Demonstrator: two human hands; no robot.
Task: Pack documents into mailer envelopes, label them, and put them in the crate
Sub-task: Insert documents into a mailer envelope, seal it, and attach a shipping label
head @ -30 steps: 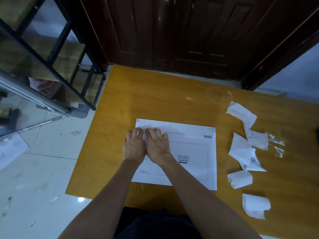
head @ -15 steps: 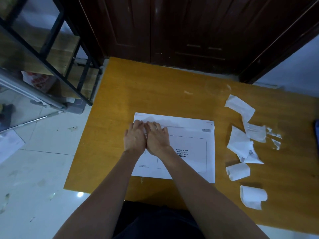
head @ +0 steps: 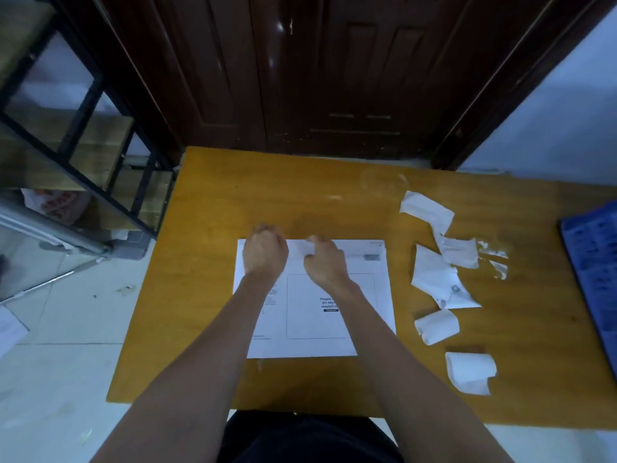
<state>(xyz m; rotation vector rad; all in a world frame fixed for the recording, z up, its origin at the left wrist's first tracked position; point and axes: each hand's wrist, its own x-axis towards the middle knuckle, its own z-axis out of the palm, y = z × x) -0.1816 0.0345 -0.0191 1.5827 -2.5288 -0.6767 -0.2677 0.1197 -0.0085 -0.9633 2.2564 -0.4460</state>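
Head: both hands' grip on mailer envelope top edge.

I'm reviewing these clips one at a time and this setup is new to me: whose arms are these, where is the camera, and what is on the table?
There is no machine: a person wears a camera on the head, looking down at their own bare arms. On the yellow wooden table lies a white mailer envelope. The left hand and right hand work along its top flap, fingers curled; motion blur hides the exact grip. To the right lie curled white paper scraps, and a blue crate shows at the edge.
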